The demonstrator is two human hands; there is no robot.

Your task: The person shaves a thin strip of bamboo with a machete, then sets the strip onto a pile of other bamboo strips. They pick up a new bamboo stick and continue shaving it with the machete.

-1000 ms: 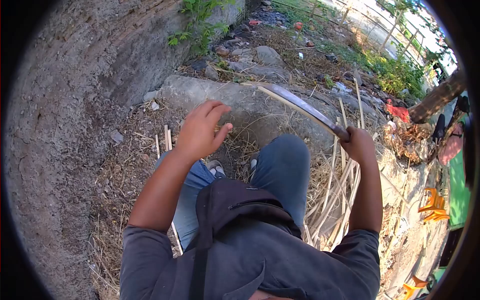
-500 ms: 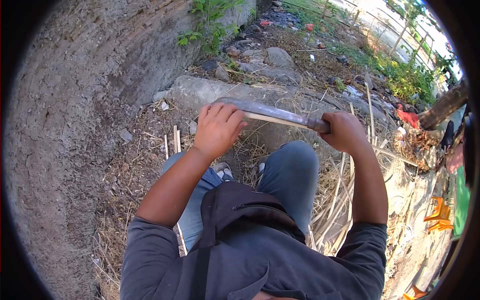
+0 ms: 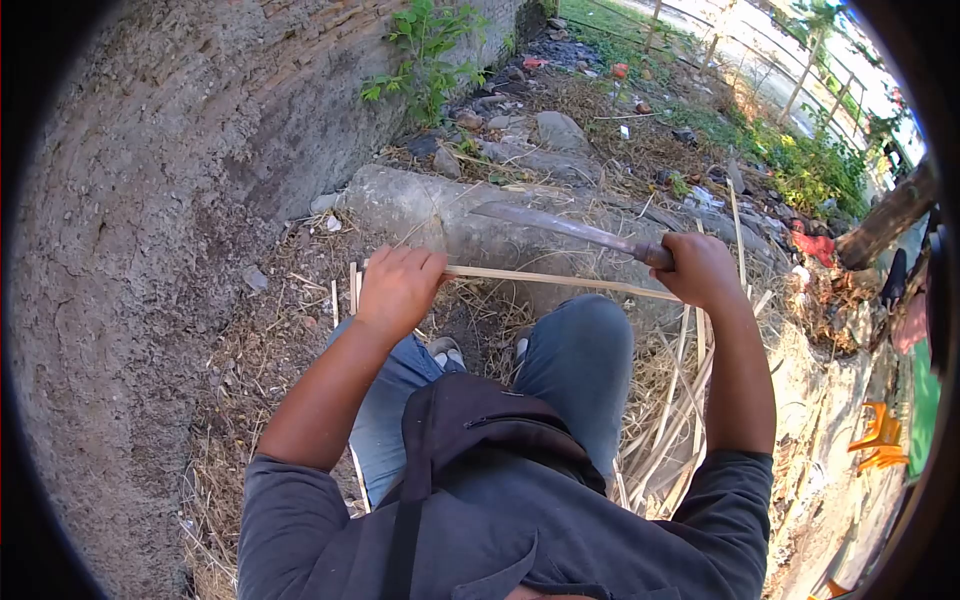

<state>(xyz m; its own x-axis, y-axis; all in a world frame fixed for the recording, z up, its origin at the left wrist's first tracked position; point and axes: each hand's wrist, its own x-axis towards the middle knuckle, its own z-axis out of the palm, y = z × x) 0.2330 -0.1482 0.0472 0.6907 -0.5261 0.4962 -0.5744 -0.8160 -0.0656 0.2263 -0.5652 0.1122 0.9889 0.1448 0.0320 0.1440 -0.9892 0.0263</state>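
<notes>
A thin pale strip [image 3: 560, 281] runs crosswise above my knees. Its left end is in my left hand [image 3: 398, 288], whose fingers are closed round it. My right hand [image 3: 697, 270] is wrapped round the dark handle of a long curved blade [image 3: 560, 222]. The blade points left and lies beyond the strip, with a visible space between the two. The strip's right end reaches the underside of my right hand; whether those fingers also hold it cannot be made out.
A rough wall [image 3: 130, 260] rises at the left. Ahead lies a large flat stone [image 3: 400, 205]. More pale strips [image 3: 680, 400] and dry fibres cover the ground at the right. Orange chairs [image 3: 880, 437] and a thick log [image 3: 890, 215] stand at the far right.
My left hand has moved left and nearer to me with the strip. The blade, earlier against the strip by my left hand, is now apart from it, its tip clear of that hand.
</notes>
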